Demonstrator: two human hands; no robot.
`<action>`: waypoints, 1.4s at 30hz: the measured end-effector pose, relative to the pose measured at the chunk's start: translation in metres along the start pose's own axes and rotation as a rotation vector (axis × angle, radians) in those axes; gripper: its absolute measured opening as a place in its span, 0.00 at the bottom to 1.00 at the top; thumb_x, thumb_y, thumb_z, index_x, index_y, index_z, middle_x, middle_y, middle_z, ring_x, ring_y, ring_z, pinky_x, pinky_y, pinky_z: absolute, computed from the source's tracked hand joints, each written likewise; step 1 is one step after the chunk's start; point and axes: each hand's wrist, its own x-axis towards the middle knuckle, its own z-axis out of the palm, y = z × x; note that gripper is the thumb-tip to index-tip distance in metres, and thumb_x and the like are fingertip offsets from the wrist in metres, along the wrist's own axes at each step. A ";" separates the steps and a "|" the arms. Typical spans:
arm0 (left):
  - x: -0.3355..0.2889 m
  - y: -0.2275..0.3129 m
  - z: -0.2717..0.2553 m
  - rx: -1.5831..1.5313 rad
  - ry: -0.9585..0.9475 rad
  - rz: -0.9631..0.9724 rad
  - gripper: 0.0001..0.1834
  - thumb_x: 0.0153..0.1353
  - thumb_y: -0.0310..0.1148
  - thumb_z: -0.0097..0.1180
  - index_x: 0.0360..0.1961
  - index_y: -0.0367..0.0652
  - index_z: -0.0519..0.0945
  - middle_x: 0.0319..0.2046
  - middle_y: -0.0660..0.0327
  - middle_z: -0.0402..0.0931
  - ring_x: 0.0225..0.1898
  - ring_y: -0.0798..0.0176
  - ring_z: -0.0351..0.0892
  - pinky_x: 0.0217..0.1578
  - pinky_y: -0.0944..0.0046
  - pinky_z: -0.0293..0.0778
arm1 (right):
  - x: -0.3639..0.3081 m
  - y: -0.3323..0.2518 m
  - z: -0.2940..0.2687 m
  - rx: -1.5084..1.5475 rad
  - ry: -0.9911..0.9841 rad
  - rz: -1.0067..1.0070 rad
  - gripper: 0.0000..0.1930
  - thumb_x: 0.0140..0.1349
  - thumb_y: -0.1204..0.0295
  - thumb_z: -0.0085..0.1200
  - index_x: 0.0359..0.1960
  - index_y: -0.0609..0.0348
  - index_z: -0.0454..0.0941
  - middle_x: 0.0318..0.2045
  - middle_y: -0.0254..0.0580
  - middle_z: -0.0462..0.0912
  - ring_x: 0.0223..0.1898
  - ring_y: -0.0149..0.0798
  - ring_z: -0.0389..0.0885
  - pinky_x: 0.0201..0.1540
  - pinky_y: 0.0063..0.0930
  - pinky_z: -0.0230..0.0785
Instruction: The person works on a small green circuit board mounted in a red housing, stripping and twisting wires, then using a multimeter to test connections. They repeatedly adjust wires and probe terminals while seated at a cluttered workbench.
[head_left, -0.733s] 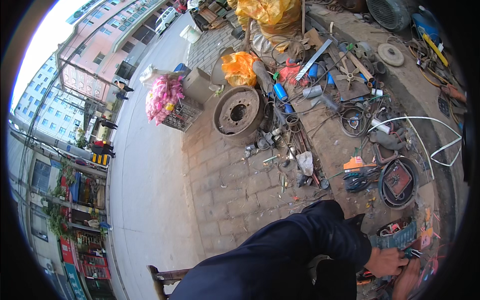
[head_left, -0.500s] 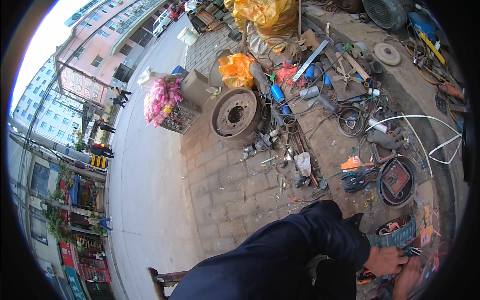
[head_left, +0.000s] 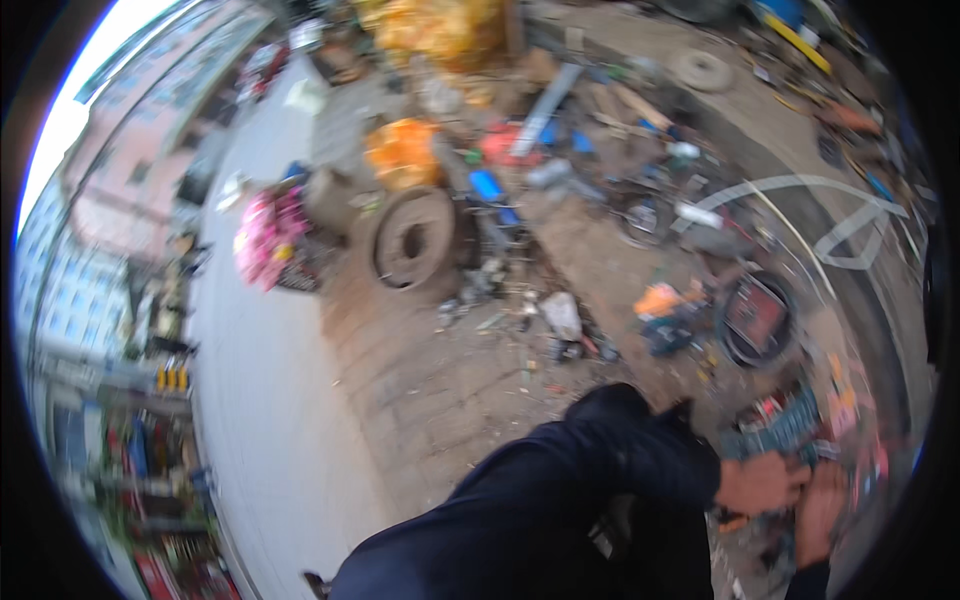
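Observation:
My left hand [head_left: 762, 483] is at the lower right, its fingers curled closed against my right hand [head_left: 820, 508]. The right hand's fingers are bent in too, and the two hands meet at the fingertips. Motion blur hides what is between them. Just beyond the hands lies a dark teal casing [head_left: 785, 425] with red and pale parts in its opening. Pinkish-red wires [head_left: 872, 465] trail beside the right hand. My dark left sleeve [head_left: 560, 470] crosses the lower middle of the view.
A round black pan [head_left: 755, 320] holding a reddish plate lies beyond the casing, beside dark gloves [head_left: 668, 335]. A rusty wheel rim [head_left: 412, 240] stands on the paving among scattered scrap. Pink bags [head_left: 265, 240] sit by the roadside. White strapping [head_left: 850, 245] loops at the right.
The view has swung, so the scene sits further left and is smeared. A green-handled tool seen at my fingertips before is no longer distinct. Both hands remain together beside the teal casing.

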 end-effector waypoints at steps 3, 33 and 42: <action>-0.002 0.000 -0.017 -0.113 -0.043 0.013 0.29 0.39 0.37 0.70 0.48 0.43 0.83 0.54 0.50 0.72 0.50 0.45 0.78 0.38 0.50 0.81 | -0.006 -0.009 -0.018 0.004 0.179 -0.168 0.07 0.59 0.75 0.58 0.38 0.60 0.77 0.42 0.56 0.82 0.49 0.59 0.81 0.57 0.53 0.73; -0.002 0.016 -0.039 0.103 -0.150 -0.039 0.31 0.53 0.26 0.63 0.62 0.37 0.80 0.59 0.47 0.77 0.43 0.53 0.85 0.38 0.58 0.86 | 0.022 -0.025 -0.048 0.124 0.100 -0.174 0.09 0.57 0.70 0.64 0.35 0.58 0.77 0.39 0.46 0.79 0.46 0.52 0.83 0.45 0.46 0.80; -0.003 0.015 -0.039 0.109 -0.146 -0.049 0.30 0.54 0.27 0.62 0.62 0.36 0.81 0.60 0.47 0.77 0.39 0.54 0.85 0.38 0.58 0.86 | 0.027 -0.029 -0.051 0.147 0.111 -0.171 0.11 0.57 0.70 0.65 0.36 0.59 0.76 0.40 0.49 0.81 0.45 0.53 0.85 0.43 0.46 0.82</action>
